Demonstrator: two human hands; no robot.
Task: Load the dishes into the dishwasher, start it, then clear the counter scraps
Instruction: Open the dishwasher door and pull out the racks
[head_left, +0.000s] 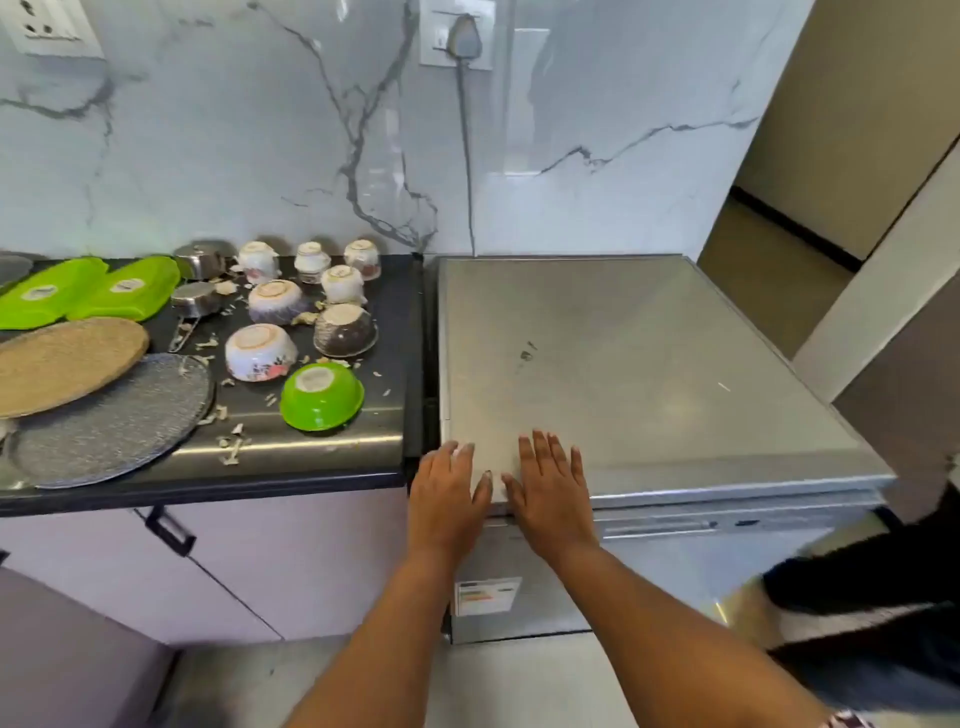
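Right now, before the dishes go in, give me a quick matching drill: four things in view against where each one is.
Things:
1. green bowl
2. woven mat
3. both hands
4. plug

Places:
A. wall socket above the dishwasher
B. flat on the dishwasher's front left corner
C. upside down near the counter's front edge
D. overlapping the grey plate

Pairs: 1-C, 2-D, 3-B, 4-A

Wall (208, 130): glossy white marble-look panels with grey veining, fitted with two switch plates, one (456, 34) carrying a plugged-in cord. Cabinets (291, 561): pale lilac, black handle (170, 530). Floor (519, 680): light tiles; doorway (810, 208) at right.
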